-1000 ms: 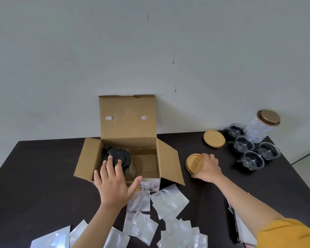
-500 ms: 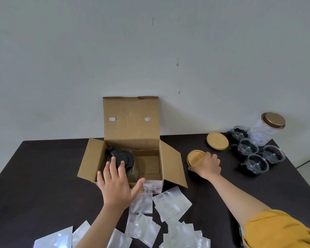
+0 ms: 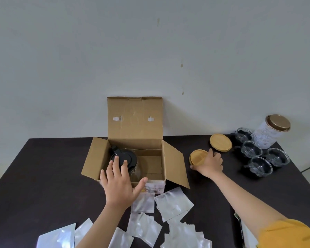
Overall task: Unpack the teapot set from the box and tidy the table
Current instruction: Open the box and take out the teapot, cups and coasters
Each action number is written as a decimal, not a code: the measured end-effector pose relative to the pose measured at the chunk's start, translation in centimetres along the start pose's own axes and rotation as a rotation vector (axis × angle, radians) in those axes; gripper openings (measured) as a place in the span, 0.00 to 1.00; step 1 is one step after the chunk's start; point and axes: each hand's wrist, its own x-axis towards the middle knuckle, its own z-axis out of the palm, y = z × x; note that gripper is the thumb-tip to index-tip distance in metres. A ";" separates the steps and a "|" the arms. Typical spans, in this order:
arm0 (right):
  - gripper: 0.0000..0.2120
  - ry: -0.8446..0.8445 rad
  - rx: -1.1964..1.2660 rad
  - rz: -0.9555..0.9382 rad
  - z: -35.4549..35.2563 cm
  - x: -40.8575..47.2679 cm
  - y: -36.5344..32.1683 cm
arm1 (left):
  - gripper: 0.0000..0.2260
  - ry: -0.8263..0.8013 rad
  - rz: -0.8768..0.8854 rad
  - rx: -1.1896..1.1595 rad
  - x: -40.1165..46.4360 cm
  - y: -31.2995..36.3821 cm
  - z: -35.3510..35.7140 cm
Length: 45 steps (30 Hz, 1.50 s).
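An open cardboard box [image 3: 135, 122] stands at the back middle of the dark table [image 3: 36, 176]. Inside it, on the left, sits a glass teapot with a black lid [image 3: 126, 154]. My left hand [image 3: 120, 183] is spread over the box's front wall, its straight fingertips reaching the teapot lid. Right of the box, my right hand [image 3: 208, 162] grips a stack of round wooden coasters [image 3: 197, 156] lying on the table. Another wooden coaster [image 3: 220, 142] lies behind it. Several small glass cups [image 3: 258, 156] stand at the far right.
A white canister with a gold lid [image 3: 270, 130] stands behind the cups by the wall. Several white plastic bags [image 3: 172, 204] are scattered over the near table. A dark flat item [image 3: 240, 228] lies at the near right edge.
My right hand has slid the coaster stack slightly away toward the other coaster. My left hand stays at the box front, over the teapot lid.
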 end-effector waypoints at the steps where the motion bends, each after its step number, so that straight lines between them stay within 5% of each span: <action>1: 0.55 0.033 0.012 -0.032 -0.3 -0.3 -0.5 | 0.41 0.001 0.001 -0.004 0.0 0.0 0.0; 6: 0.31 0.166 0.277 -0.396 -2.1 -4.3 -5.1 | 0.43 0.059 0.007 -0.047 0.0 -0.3 0.3; 10: 0.23 0.039 0.358 -0.643 -2.7 -8.7 -10.6 | 0.49 0.090 -0.026 -0.117 -0.3 -0.3 0.3; 15: 0.28 -0.220 0.195 -0.794 -1.2 -12.6 -16.2 | 0.63 -0.009 -0.276 -0.217 -1.2 -1.3 -1.1; 19: 0.44 -0.410 -0.073 -0.827 0.6 -13.8 -19.5 | 0.67 -0.078 -0.285 -0.171 -1.5 -2.8 -1.6; 25: 0.48 -0.379 -0.343 -0.807 2.5 -14.3 -21.4 | 0.67 -0.069 -0.248 -0.132 -1.4 -3.0 -1.2; 32: 0.47 -0.304 -0.203 -0.798 1.9 -14.2 -20.7 | 0.66 -0.066 -0.225 -0.139 -1.4 -3.2 -1.0; 40: 0.47 -0.245 0.202 -0.799 -7.2 -14.4 -18.2 | 0.63 -0.059 -0.193 -0.069 -0.7 -4.7 -1.0; 45: 0.46 -0.068 0.334 -0.703 -11.8 -12.4 -15.5 | 0.66 -0.048 -0.228 0.029 0.1 -6.8 -1.8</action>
